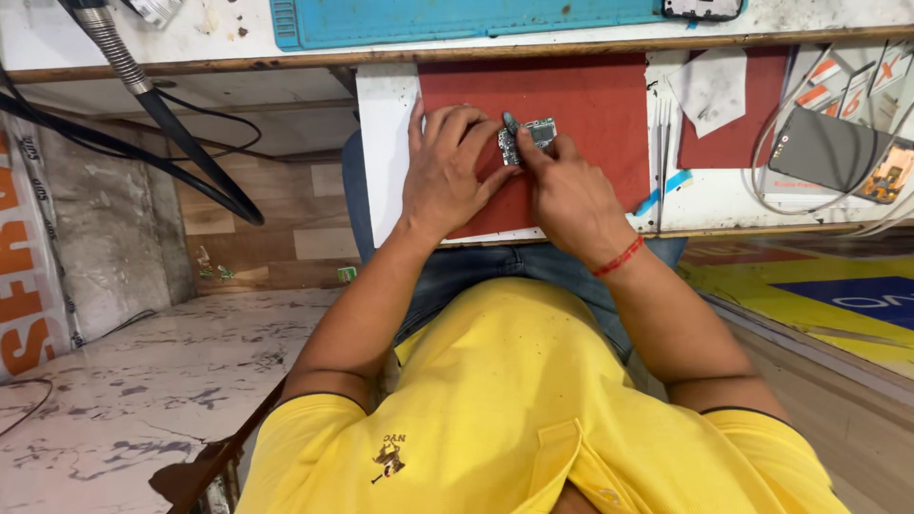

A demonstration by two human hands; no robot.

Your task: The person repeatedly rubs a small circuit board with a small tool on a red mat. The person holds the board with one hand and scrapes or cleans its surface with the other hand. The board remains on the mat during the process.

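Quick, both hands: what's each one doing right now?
Left hand: shut on the small silver-grey circuit board.
Right hand: shut on a thin grey-tipped tool.

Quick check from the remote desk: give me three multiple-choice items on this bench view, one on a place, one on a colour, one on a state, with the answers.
1. Where does the small circuit board lie?
A. on the red mat
B. on the blue mat
C. on the floor

2. What colour is the thread band on the right wrist?
A. green
B. red
C. white

3. How do the hands stand at the board?
A. both lifted clear of it
B. only the left hand touches it
C. left hand and right hand both have fingers on it

Answers: 1 A, the board sits on the red mat over the white tray; 2 B, a red band circles the wrist; 3 C, fingertips of both hands meet at the board.
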